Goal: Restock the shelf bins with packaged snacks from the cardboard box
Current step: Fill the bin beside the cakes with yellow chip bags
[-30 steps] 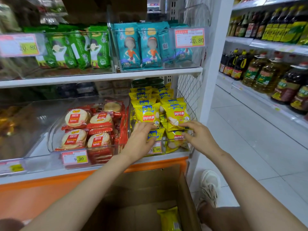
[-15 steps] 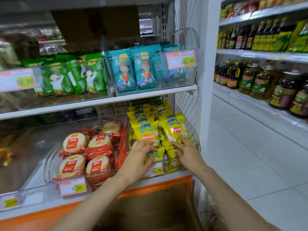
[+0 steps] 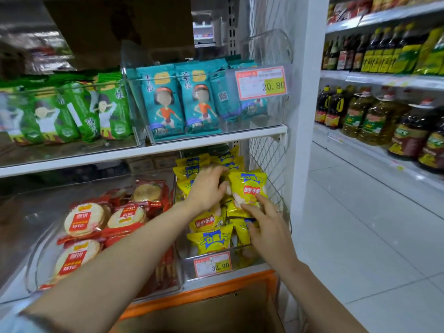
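1. Left hand (image 3: 206, 186) has reached deeper into the shelf bin (image 3: 249, 259) since before, grip curled over the rear yellow packets (image 3: 192, 162).
2. Right hand (image 3: 270, 227), grip released, rests straight fingertips against the front packet (image 3: 248, 186) at its lower edge.
3. That packet stands upright in the bin, long axis vertical, logo outward.

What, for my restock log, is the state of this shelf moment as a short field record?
active bin: clear bin, lower shelf, right end, tagged 32.90
contents: yellow chip packets, piled high
left hand: on the rear packets, fingers curled over them; grip unclear
right hand: fingers extended, touching an upright yellow packet
neighbour bin: red rice cracker packets
upper shelf: green snack packets, teal snack packets
cardboard box: below the shelf, contents out of view
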`<move>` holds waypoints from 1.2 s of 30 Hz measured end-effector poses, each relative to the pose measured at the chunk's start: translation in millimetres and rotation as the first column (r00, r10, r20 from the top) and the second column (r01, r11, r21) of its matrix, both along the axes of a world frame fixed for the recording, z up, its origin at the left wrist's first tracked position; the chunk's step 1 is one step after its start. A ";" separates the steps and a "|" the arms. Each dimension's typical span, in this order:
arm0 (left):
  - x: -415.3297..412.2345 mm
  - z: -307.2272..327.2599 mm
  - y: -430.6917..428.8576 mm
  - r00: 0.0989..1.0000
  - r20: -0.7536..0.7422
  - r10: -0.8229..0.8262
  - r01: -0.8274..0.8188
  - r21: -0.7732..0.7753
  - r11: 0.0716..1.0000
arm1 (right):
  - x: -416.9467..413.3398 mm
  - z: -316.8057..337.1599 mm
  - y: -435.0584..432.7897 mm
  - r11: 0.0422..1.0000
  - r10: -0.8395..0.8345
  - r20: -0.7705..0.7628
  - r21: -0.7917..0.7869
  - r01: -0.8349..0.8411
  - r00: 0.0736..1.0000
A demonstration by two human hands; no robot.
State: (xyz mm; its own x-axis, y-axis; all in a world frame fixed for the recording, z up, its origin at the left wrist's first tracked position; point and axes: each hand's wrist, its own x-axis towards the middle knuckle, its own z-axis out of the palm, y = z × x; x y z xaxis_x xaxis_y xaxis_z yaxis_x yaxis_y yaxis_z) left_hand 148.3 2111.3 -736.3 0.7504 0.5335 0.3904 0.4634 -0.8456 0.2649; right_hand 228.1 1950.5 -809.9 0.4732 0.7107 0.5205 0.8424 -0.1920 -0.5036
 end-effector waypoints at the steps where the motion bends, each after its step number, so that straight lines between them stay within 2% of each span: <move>1: 7.0 1.8 6.7 0.999 -0.031 0.034 -0.035 -0.018 0.999 | -0.8 -0.3 1.6 1.000 -0.003 0.009 -0.001 0.003 1.000; 5: 26.3 7.5 26.7 0.984 -0.165 0.069 -0.083 -0.075 0.994 | -2.7 -3.4 6.7 1.000 0.016 -0.003 0.015 -0.016 1.000; 14: 40.0 5.8 45.9 0.987 -0.139 0.077 -0.097 -0.149 0.984 | 2.7 -9.1 12.1 0.999 0.006 0.019 0.031 -0.006 1.000; 18: 41.3 6.9 51.6 0.991 -0.103 0.090 -0.109 -0.204 0.973 | -0.3 -10.8 9.9 0.998 0.018 0.034 0.059 -0.020 0.999; 22: 37.5 15.2 56.3 0.984 0.032 0.173 -0.161 -0.232 0.959 | -1.3 -11.3 12.3 0.995 0.060 0.044 0.081 -0.063 0.997; 27: 32.4 20.9 57.5 0.974 0.098 0.203 -0.170 -0.276 0.946 | -0.4 -11.6 26.2 0.993 0.093 0.007 0.066 -0.093 0.996; 32: 18.0 20.2 51.0 0.993 0.073 0.095 -0.069 -0.301 0.951 | 4.1 -14.4 35.1 0.999 0.022 -0.087 -0.026 -0.024 0.996; 36: -12.0 14.7 39.1 0.997 0.070 -0.022 0.041 -0.278 0.960 | 4.1 -13.1 29.5 1.000 0.005 -0.037 -0.018 -0.005 0.999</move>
